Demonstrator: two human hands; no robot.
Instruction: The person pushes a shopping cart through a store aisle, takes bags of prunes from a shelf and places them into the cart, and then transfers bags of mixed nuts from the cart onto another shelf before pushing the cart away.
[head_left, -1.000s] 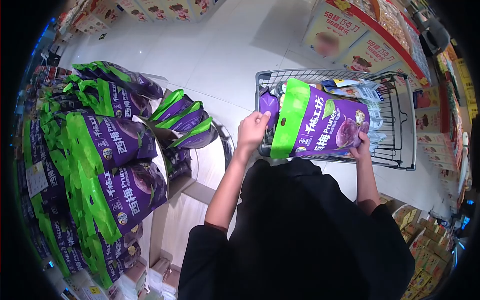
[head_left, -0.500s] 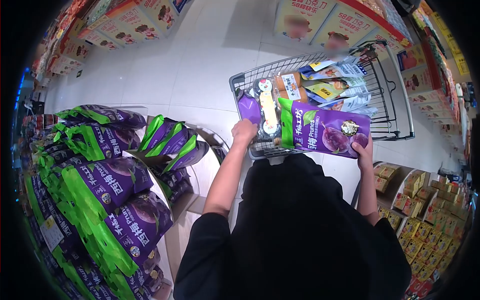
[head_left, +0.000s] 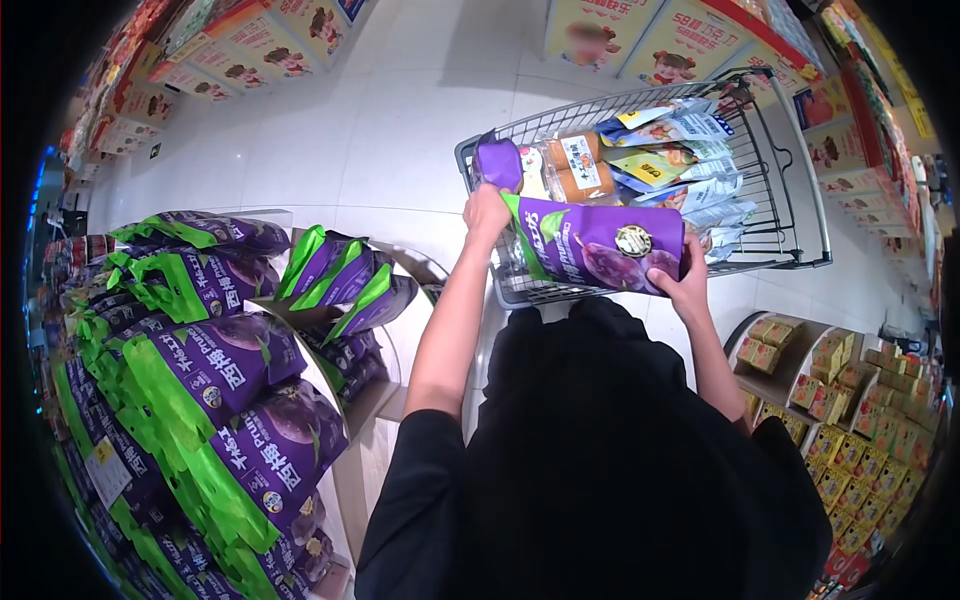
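Observation:
My right hand [head_left: 683, 277] grips the right end of a purple and green bag of prunes [head_left: 610, 245], which lies face up over the near side of the shopping cart [head_left: 560, 292]. Closed at the cart's left corner, my left hand [head_left: 486, 212] holds a second purple bag [head_left: 499, 165] whose far part sticks out beyond my fingers. The green end of the first bag touches or nearly touches that hand. Beneath the bags, the cart holds a pack of brown rolls [head_left: 580, 168] and several blue and white pouches [head_left: 680, 160].
On the left, a rounded display stand [head_left: 375, 415] carries many more prune bags [head_left: 240, 370]. A shelf of small yellow boxes [head_left: 835, 465] stands at the lower right. Promotional cartons [head_left: 665, 60] line the far side beyond the tiled floor [head_left: 330, 150].
Both hands have shifted: my left hand moved up with its purple bag, and my right hand brought the prune bag leftward, covering more of the round-patterned pack.

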